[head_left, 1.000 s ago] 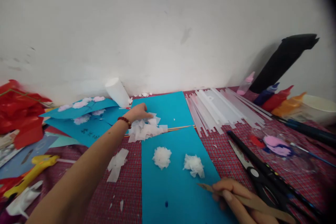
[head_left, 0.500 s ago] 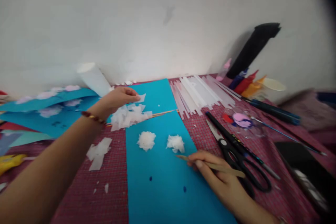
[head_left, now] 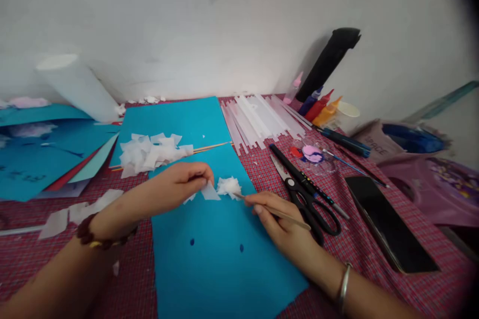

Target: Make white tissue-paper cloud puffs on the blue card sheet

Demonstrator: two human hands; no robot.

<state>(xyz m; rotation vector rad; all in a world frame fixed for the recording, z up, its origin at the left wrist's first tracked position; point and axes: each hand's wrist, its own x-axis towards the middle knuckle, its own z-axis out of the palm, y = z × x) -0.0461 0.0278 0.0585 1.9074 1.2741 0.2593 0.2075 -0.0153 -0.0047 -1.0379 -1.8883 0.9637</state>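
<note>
My left hand (head_left: 190,182) pinches a small white tissue paper piece (head_left: 210,192) over the blue paper sheet (head_left: 209,269). Between the fingers of my right hand (head_left: 279,214) is a thin wooden stick (head_left: 286,215), its tip touching or very near the ruffled white tissue tuft (head_left: 229,187). A second tuft lies mostly hidden behind my left hand. Two dark blue dots mark the sheet below. Beyond my left hand, a pile of tissue squares (head_left: 147,154) rests on another blue sheet (head_left: 168,114).
Black-handled scissors (head_left: 299,199), a phone (head_left: 385,219) and a paint palette (head_left: 318,159) lie to the right. Pale strips (head_left: 262,119) and paint bottles (head_left: 320,107) sit near the wall. A white roll (head_left: 80,87) and blue cards (head_left: 52,154) are on the left.
My left hand has come from the tissue pile toward the tufts, carrying a tissue piece. The stick's tip is now at the right tuft. The view has shifted rightward.
</note>
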